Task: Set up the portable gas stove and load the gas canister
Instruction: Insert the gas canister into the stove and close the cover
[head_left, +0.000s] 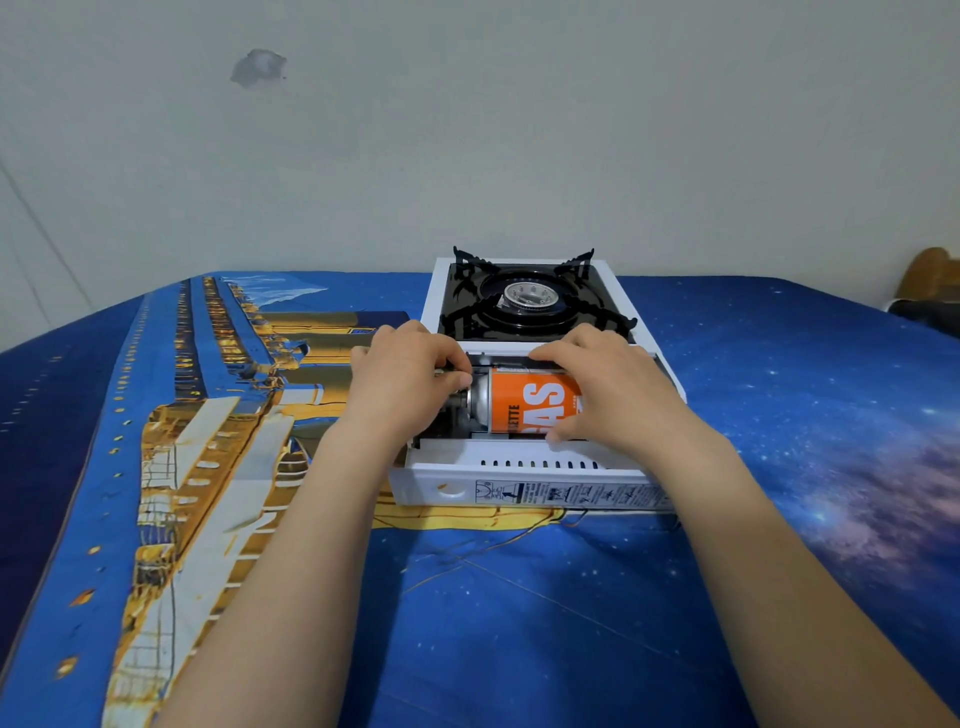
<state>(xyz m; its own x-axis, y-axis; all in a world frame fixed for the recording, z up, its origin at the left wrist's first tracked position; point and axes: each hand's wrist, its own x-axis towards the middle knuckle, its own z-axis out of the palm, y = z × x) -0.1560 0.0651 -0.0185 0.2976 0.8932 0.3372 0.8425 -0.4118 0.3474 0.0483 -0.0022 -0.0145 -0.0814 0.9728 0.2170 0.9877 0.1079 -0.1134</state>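
A blue bedsheet (519, 597) printed with a large ocean liner and a starry sky covers the whole surface, and the white portable gas stove (524, 483) sits on it just ahead of the person, its long side with a row of slots and a strip of warning pictograms facing the camera. At the far half of the stove lies the black pan support (519, 312) with its four raised prongs, ringed around the round metal burner (529, 296). The near half of the stove is the open canister bay, and the orange gas canister (530, 402) lies on its side inside it, lettering upward, its silver shoulder and nozzle pointing toward the stove's left end. The right hand (602, 384) is curled over the canister body at the stove's right end, fingers spread across the top and thumb against the near side, gripping it. The left hand (405, 379) rests at the stove's left end beside the canister's nozzle, fingers bent and pinched together over a small dark metal part there; exactly what it pinches cannot be told. Beyond the stove rises a pale wall (467, 130) bearing a grey scuffed patch (258, 67) up and to the left
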